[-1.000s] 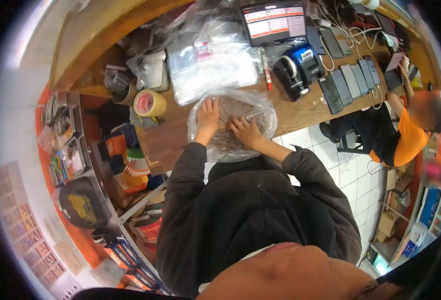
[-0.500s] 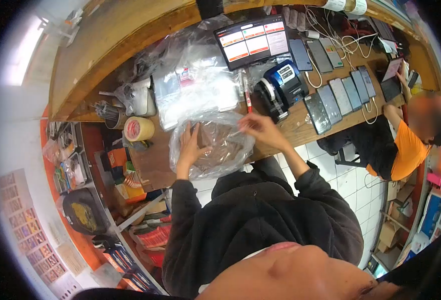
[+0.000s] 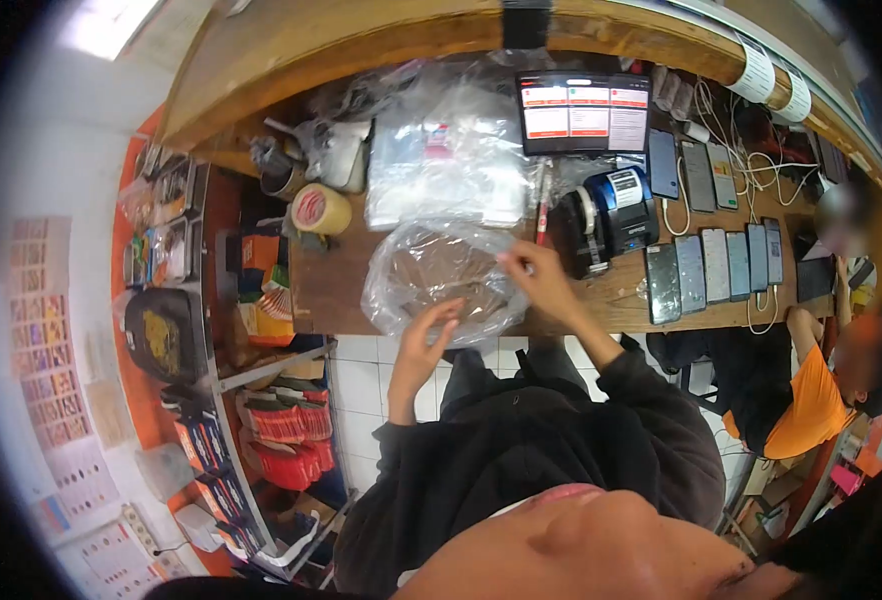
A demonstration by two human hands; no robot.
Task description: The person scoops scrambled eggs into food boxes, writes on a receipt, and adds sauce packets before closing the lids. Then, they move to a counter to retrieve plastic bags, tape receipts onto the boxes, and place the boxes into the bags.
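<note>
A clear plastic bag (image 3: 411, 265) lies on the wooden table near its front edge, its mouth spread wide. At its right rim, the thumb and fingertips of my right hand (image 3: 543, 282) are closed on the film. My left hand (image 3: 423, 352) is at the bag's near side, fingers loosely bent and apart from the thumb, with nothing gripped. Behind the bag sits a stack of clear plastic sleeves (image 3: 446, 190). A red-and-white pen-like stick (image 3: 542, 222) lies just beyond my right hand, beside a blue-and-black label printer (image 3: 626, 215).
A tape roll (image 3: 321, 209) stands left of the bag. A tablet (image 3: 583, 115) displays a red-and-white page at the back. Several phones (image 3: 713, 265) and white cables (image 3: 751, 150) cover the right side. A person in an orange shirt (image 3: 809, 405) sits at right. Shelves (image 3: 216, 350) stand left.
My left hand has drawn back from over the bag to its near side, its fingers less spread. My right hand stays at the right rim. The camera view has shifted and turned.
</note>
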